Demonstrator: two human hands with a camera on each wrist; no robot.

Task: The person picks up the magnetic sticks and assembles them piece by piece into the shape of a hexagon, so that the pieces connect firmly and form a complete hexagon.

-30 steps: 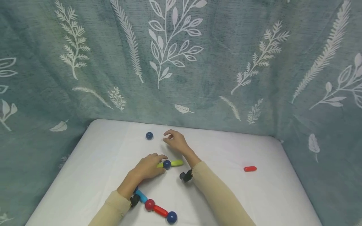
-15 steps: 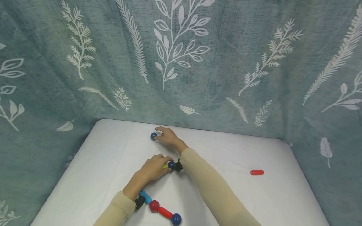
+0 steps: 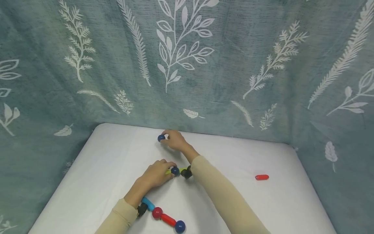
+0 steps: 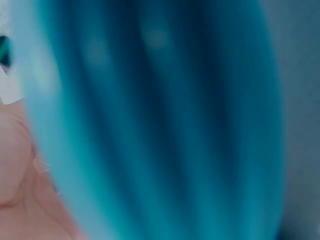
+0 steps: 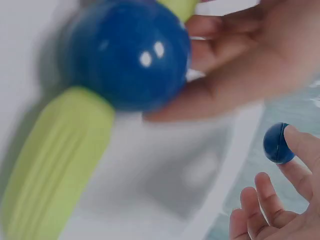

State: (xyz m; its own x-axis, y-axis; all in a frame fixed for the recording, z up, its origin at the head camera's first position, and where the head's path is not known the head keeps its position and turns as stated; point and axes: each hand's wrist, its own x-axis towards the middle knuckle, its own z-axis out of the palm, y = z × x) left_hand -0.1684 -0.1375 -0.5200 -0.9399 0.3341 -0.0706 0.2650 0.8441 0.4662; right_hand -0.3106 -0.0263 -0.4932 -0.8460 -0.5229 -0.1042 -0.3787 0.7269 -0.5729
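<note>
At the back of the table my right hand (image 3: 175, 141) pinches a dark blue ball (image 3: 161, 138) between thumb and forefinger. In the right wrist view that ball (image 5: 276, 143) shows against the backdrop, the other fingers spread loosely below it. My left hand (image 3: 155, 174) grips a second blue ball (image 3: 175, 171) joined between two yellow-green ridged rods (image 5: 55, 170), its thumb and fingers around the joint. Part of this piece is hidden behind my right wrist's camera. A blue ridged rod (image 4: 170, 125) fills the left wrist view, blurred.
Near my left wrist lies a joined chain: a light blue rod (image 3: 148, 203), a red ball (image 3: 157, 213), a red rod (image 3: 168, 220) and a blue ball (image 3: 180, 226). A loose red rod (image 3: 262, 177) lies at the right. A patterned curtain (image 3: 187, 65) hangs behind the table.
My right hand has reached left to the far blue ball, taken it between thumb and forefinger, and shifted it slightly right. My left hand stays at the yellow-green piece.
</note>
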